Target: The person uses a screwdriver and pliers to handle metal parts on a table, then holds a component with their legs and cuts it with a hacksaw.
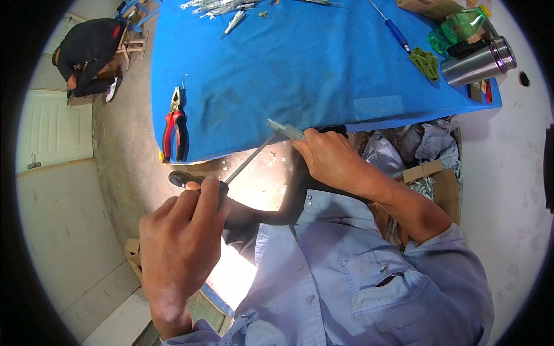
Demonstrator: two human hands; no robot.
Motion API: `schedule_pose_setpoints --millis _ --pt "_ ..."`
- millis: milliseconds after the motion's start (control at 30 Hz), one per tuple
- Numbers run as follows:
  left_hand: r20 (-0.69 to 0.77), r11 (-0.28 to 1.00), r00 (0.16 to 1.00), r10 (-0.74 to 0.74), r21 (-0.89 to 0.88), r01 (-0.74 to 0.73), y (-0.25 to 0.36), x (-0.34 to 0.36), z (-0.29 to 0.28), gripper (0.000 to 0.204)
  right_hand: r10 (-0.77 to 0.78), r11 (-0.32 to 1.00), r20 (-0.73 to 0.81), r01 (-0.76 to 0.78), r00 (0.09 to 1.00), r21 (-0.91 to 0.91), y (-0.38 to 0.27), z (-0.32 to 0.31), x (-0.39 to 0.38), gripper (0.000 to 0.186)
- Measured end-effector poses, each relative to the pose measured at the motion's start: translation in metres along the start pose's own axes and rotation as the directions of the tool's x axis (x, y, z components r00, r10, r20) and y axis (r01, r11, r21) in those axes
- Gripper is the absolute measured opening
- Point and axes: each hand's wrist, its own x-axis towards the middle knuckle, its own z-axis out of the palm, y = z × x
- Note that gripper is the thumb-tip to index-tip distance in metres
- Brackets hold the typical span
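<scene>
My left hand point(182, 242) is closed around the dark handle of a screwdriver point(251, 160), whose thin metal shaft slants up and to the right. The screwdriver's tip meets a slim grey-white plastic part point(284, 128), though the exact contact point is too small to make out. Pinched between the fingers of my right hand point(332, 155), that part sticks out to the left at the near edge of the blue-covered table point(259, 75). Red-and-black pliers point(175, 130) lie at the table's left edge, nearest to my left hand.
Several similar parts point(216, 7) are heaped at the far edge. At right are a blue-handled screwdriver point(396, 34), green cloth point(425, 63), green bottle point(459, 30) and steel flask point(473, 66). Cartons point(424, 172) stand below right. Another person point(92, 46) sits bent over at far left.
</scene>
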Motion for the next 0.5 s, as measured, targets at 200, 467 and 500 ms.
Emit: schedule_pose_setpoints --millis 200,467,500 --pt "0.068 0.988 0.997 0.029 0.146 -0.039 0.017 0.015 -0.024 0.022 -0.024 0.998 -0.013 0.023 1.000 -0.066 -0.006 -0.004 -0.003 0.040" --pt "0.068 0.976 0.997 0.043 0.211 -0.056 0.024 0.020 -0.027 0.026 -0.036 0.999 -0.059 0.035 0.998 -0.016 0.001 0.007 0.001 0.040" --pt "0.041 0.983 0.998 0.045 0.175 -0.051 0.018 0.020 -0.023 0.027 -0.043 0.999 -0.047 0.043 0.998 0.012 0.007 0.010 0.004 0.040"
